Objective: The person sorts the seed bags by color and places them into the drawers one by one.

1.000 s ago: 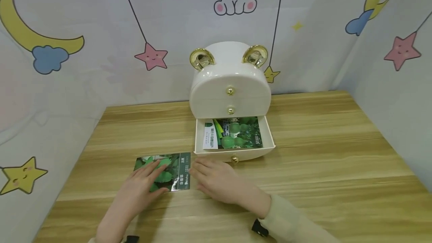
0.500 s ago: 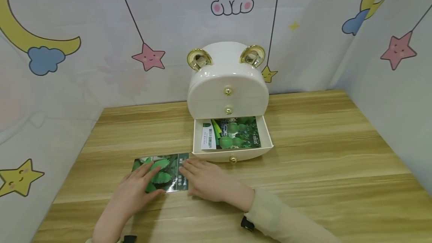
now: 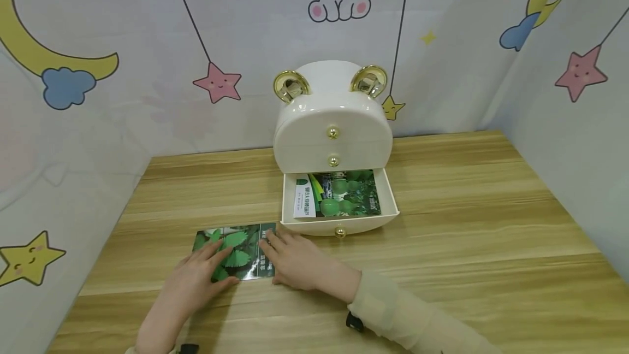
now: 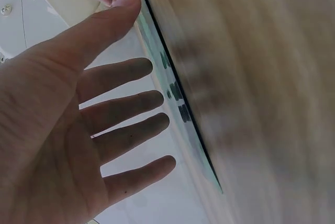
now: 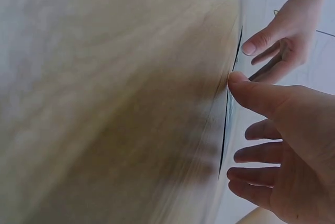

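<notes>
A glossy seed packet (image 3: 249, 261), printed with green leaves, lies flat on the table, left of the open drawer. My left hand (image 3: 189, 280) reaches over its left part, fingers straight and spread. In the left wrist view those fingers (image 4: 128, 101) lie along the packet (image 4: 180, 103) without curling round it. My right hand (image 3: 304, 264) rests at the packet's right end, fingertips over the printed end strip. The right wrist view has the right thumb (image 5: 261, 96) at the packet's near edge, fingers loosely extended. Fingertip contact underneath is partly hidden.
A white bear-eared drawer box (image 3: 334, 102) with gold knobs stands at the back. Its bottom drawer (image 3: 289, 201) is pulled out and holds another packet (image 3: 339, 195) with green gourds. The wooden table (image 3: 467, 234) extends right. A cartoon-printed cloth (image 3: 265, 26) hangs behind.
My right hand has moved slightly left, from beside the packet's right edge onto its end strip. The left hand stays over the packet, and the drawer stands as before.
</notes>
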Tool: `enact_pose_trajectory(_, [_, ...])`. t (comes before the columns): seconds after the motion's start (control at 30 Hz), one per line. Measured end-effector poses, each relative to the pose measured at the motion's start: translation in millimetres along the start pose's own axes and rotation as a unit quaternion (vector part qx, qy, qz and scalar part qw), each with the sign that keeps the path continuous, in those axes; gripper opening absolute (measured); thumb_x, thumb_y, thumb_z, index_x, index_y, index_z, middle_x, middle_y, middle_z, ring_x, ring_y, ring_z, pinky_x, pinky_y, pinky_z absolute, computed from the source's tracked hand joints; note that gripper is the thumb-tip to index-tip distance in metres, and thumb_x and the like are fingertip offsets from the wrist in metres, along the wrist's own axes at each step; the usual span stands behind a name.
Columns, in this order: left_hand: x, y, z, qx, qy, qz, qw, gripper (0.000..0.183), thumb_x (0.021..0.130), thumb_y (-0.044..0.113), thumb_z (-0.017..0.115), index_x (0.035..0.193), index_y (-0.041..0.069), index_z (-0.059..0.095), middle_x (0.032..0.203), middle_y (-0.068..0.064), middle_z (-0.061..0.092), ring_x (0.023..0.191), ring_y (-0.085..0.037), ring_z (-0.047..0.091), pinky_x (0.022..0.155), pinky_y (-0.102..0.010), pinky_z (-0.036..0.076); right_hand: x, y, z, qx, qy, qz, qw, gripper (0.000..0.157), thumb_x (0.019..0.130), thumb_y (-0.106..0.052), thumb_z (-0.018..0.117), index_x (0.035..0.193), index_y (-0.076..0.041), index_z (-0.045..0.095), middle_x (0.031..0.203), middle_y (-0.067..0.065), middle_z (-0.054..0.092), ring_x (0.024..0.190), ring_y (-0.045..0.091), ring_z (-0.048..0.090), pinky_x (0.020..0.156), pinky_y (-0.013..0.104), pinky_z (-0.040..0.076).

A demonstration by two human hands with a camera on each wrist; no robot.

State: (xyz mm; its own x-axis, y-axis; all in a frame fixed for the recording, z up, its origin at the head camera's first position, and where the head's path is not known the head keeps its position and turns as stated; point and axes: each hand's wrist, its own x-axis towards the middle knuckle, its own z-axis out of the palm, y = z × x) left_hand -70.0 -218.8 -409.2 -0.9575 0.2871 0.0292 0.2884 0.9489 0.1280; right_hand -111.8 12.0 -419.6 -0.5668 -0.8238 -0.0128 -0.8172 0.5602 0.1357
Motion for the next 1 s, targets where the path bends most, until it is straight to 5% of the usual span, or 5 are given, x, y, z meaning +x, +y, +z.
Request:
enact_pose_trajectory(0.33, [0.8, -1.0, 0.8, -0.007, -0.009, 0.006, 0.9999, 0.057, 0.075, 0.04, 0.07, 0.121, 0.008, 0.059, 0.132, -0.019, 0.051, 0.117, -0.039, 0.051, 0.09, -0.059, 0.042, 5.8, -1.3, 1.2, 0.007, -0.029, 0.008, 1.0, 0.071, 0.089, -0.056, 0.041, 0.142, -0.009, 0.032, 0.145, 0.012, 0.036, 0.134, 0.027, 0.036, 0.11, 0.038, 0.033])
enact_pose_trajectory(0.7, [5.6, -2.2, 2.6, -0.012, 0.028, 0.038, 0.9988, 0.062, 0.07, 0.043, 0.073, 0.118, 0.007, 0.06, 0.122, -0.02, 0.058, 0.101, -0.037, 0.061, 0.084, -0.051, 0.049, 10.5, -1.9, -3.4, -0.018, -0.029, 0.006, 0.999, 0.064, 0.09, -0.051, 0.044, 0.137, -0.009, 0.039, 0.14, 0.012, 0.044, 0.131, 0.027, 0.041, 0.112, 0.038, 0.03])
enact_pose_trajectory(1.0, [10.1, -2.0, 3.1, 0.014, 0.008, 0.044, 0.9989, 0.06, 0.071, 0.044, 0.072, 0.118, 0.009, 0.061, 0.121, -0.021, 0.058, 0.096, -0.037, 0.063, 0.083, -0.05, 0.05, 14.7, -3.1, -0.5, -0.065, 0.013, -0.015, 0.998, 0.059, 0.089, -0.053, 0.045, 0.129, -0.009, 0.051, 0.127, 0.011, 0.056, 0.119, 0.023, 0.053, 0.105, 0.034, 0.04])
